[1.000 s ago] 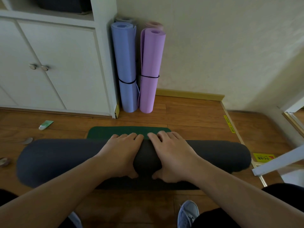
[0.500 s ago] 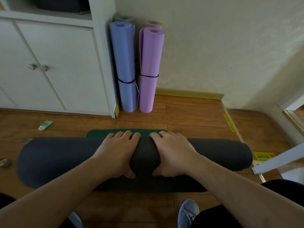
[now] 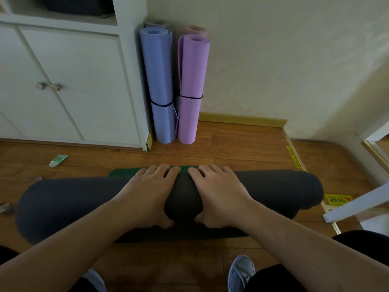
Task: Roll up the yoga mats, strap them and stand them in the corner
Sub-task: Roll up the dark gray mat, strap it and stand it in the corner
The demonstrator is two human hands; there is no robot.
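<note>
Head-cam view looking down. Nearest the camera: two grey-white canvas sneakers point(image 3: 241, 272) on a brown wood plank floor point(image 3: 242, 148), w/ black trouser legs at both lower corners. Two bare forearms reach fwd to a thick dark grey rolled yoga mat point(image 3: 63, 203) lying crosswise on the floor, nearly spanning the view. Left hand point(image 3: 147, 196) and right hand point(image 3: 219, 194) sit side by side on the roll's middle, a narrow gap between them; each is wrapped over the top, fingers draped across the far side, thumb tucked under the near side, so both grip the roll. Just beyond the fingertips a thin strip of dark green mat point(image 3: 124, 173) still lies flat, unrolled. Further out, left: a small green-and-white tube point(image 3: 59, 160) on the floor. Right: a yellow floor sticker point(image 3: 337, 199) beside the roll's end and a white bar point(image 3: 357, 204) crossing the edge. Far back, in the corner between a white cabinet w/ two round metal knobs point(image 3: 69, 87) and a cream wall point(image 3: 284, 60), stand two rolled mats upright, touching: a blue-lilac rolled mat point(image 3: 159, 81) and a pink-purple rolled mat point(image 3: 192, 81), each bound by a thin black strap approx mid-height. Tops of two more rolls peek out behind them.
</note>
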